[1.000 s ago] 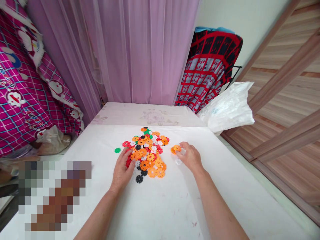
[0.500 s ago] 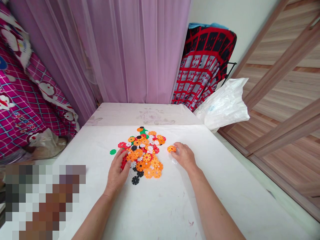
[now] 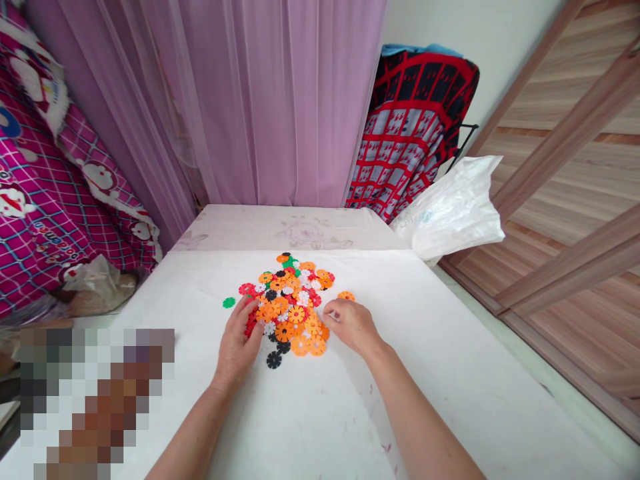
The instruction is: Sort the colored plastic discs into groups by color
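Observation:
A loose pile of notched, flower-shaped plastic discs (image 3: 284, 331) in orange, red, white, black and green lies on the white tabletop (image 3: 300, 413). My left hand (image 3: 240, 340) rests at the pile's left edge, thumb and fingers apart, its fingertips by some red and orange discs. At the right edge, my right hand (image 3: 354, 325) hovers with curved fingers and a gap between thumb and forefinger; I see nothing in it. Just beyond its knuckles a single orange disc (image 3: 346, 295) lies apart from the pile. A green disc (image 3: 229, 303) sits alone on the left.
A flower-patterned cloth (image 3: 300, 230) covers the table's far end, against a purple curtain (image 3: 280, 100). A white plastic bag (image 3: 455, 207) is at the far right corner, in front of a red-and-black checked cover (image 3: 395, 133). Wooden doors (image 3: 575, 200) stand to the right.
My right hand has let go of the orange disc, which now lies right of the pile, and has moved left to the pile's edge. My left hand has stayed about where it was.

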Demonstrator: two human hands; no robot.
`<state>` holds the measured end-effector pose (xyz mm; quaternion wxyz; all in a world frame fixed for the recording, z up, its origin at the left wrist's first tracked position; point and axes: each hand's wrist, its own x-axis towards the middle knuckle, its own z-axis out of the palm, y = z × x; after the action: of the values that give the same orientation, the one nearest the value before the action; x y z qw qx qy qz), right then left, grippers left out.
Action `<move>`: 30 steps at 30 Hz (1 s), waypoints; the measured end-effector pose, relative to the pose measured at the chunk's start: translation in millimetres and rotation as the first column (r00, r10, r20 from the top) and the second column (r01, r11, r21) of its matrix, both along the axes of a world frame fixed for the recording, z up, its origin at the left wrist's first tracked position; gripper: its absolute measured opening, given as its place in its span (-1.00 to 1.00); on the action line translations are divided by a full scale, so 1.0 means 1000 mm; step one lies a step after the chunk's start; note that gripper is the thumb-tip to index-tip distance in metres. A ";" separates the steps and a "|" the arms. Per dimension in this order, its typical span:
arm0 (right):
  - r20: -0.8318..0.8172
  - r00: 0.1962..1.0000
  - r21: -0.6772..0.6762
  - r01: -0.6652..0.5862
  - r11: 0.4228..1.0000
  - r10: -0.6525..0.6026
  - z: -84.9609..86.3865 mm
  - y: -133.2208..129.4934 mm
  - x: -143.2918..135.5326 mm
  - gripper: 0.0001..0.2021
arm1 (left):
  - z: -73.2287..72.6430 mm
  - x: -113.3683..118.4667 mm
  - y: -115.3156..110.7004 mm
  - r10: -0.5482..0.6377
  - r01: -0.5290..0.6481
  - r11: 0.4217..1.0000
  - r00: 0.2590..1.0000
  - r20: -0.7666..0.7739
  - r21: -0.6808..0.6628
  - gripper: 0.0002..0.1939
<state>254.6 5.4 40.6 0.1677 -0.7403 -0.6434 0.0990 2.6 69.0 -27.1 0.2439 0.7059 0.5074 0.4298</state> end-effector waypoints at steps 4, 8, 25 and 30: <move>0.108 0.994 -0.126 0.043 0.991 -0.030 0.005 -0.005 -0.030 -0.81 | 0.000 -0.001 0.000 -0.016 0.016 1.000 1.000 0.005 -0.004 -0.56; 0.177 0.983 -0.162 0.067 0.984 -0.037 0.004 -0.004 -0.048 -0.71 | 0.001 -0.001 0.000 -0.026 0.026 1.000 1.000 -0.008 -0.004 -0.55; -0.043 0.960 0.103 0.278 0.955 -0.275 -0.019 0.016 0.058 -0.78 | 0.001 0.001 -0.001 -0.012 0.012 1.000 1.000 0.012 0.018 -0.55; 0.000 0.967 0.111 0.254 0.961 -0.255 -0.025 0.018 0.053 -0.80 | 0.001 0.001 -0.002 -0.002 0.002 1.000 1.000 0.018 0.009 -0.56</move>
<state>308.0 23.2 15.9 0.2150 -0.8072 -0.5486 0.0355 3.4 67.2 -25.9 0.2459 0.7037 0.5025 0.4381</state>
